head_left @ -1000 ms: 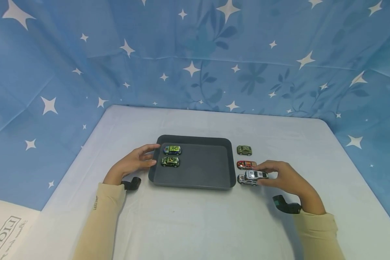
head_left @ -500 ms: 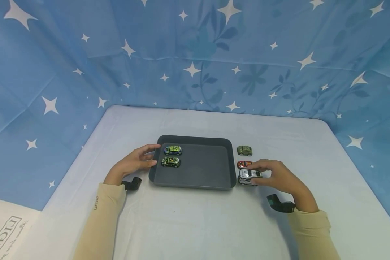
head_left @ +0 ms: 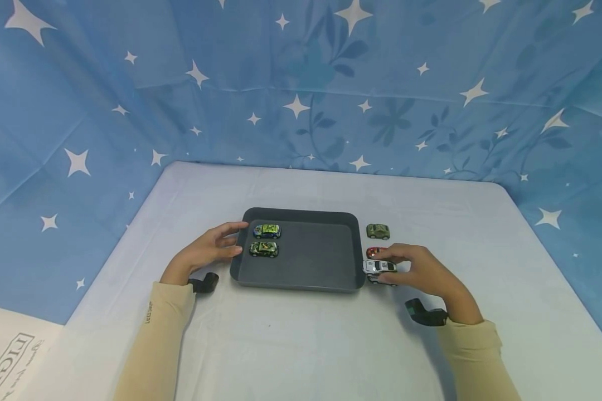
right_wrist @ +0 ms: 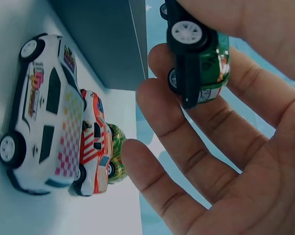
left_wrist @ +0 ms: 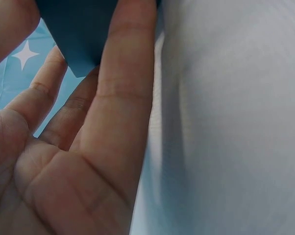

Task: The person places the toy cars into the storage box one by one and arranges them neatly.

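My right hand [head_left: 423, 273] pinches a silver-white toy car [head_left: 378, 266] between thumb and fingers, just right of the grey tray [head_left: 316, 250]. Seen from the right wrist, the held toy car [right_wrist: 186, 63] has white-hubbed wheels and a green patch at one end. Below it on the table is a white toy car [right_wrist: 49, 112] with a checkered pattern. Beyond stand a red-and-white toy car [right_wrist: 94, 142] and a green camouflage one [head_left: 378, 231]. My left hand [head_left: 200, 253] touches the tray's left side with fingers extended; the left wrist view shows the tray's corner [left_wrist: 81, 44] among them.
Inside the tray, at its left, sit a blue-and-yellow toy car [head_left: 267, 231] and a dark camouflage toy car [head_left: 264, 249]. A white cloth [head_left: 301, 345] covers the table. Blue star-patterned fabric [head_left: 301, 83] hangs behind. Printed paper or cloth [head_left: 15, 356] lies at lower left.
My right hand has moved left with the silver-white toy car, from over the cars at the right to the tray's right rim. The left hand and the tray have stayed put.
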Demonstrator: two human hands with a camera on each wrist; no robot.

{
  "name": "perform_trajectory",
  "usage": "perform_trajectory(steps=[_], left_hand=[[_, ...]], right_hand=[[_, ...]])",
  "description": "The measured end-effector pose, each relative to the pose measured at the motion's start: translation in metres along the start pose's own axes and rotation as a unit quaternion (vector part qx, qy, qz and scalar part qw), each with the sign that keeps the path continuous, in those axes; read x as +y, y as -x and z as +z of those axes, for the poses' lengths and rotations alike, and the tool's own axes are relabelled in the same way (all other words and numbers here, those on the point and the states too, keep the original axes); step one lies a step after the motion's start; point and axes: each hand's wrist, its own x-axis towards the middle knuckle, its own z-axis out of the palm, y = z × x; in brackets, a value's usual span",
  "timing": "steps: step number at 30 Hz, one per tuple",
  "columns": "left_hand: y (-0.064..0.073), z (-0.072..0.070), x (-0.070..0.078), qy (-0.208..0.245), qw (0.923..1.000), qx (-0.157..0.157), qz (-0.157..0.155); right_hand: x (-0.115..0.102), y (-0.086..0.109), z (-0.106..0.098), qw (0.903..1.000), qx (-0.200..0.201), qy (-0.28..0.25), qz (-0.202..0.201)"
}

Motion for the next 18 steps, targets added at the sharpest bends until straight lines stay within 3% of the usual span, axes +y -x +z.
perform_trajectory(steps=[18], left_hand=[[0.001,0.001,0.0,0.0,1.0,0.001,0.002]], right_hand=[[-0.005,-0.011,0.015,0.9999,0.003,0.004,-0.011]])
